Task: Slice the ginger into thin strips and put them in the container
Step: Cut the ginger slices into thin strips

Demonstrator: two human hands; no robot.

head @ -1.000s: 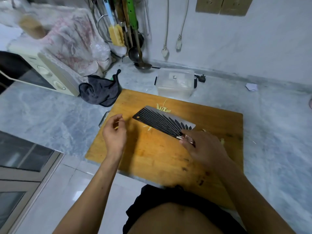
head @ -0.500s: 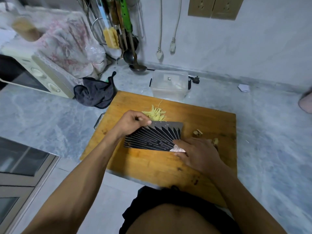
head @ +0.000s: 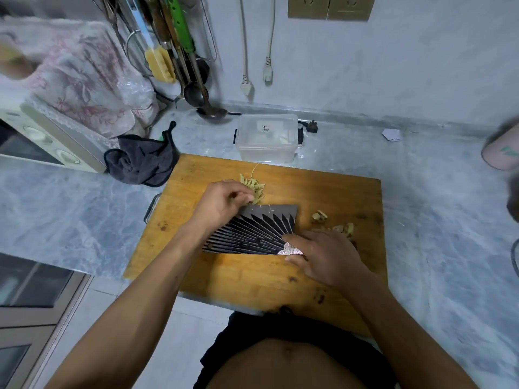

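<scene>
A small heap of pale yellow ginger strips (head: 252,186) is seen on the far side of the wooden cutting board (head: 252,279), just beyond the far edge of the cleaver (head: 252,230). The cleaver's broad blade, marked with a black fan pattern, is laid nearly flat on the board. A few uncut ginger chunks (head: 332,221) are scattered to the right of the blade, apart from the strips. The clear plastic container (head: 267,140) is set on the counter just behind the board, and nothing can be made out inside it.
</scene>
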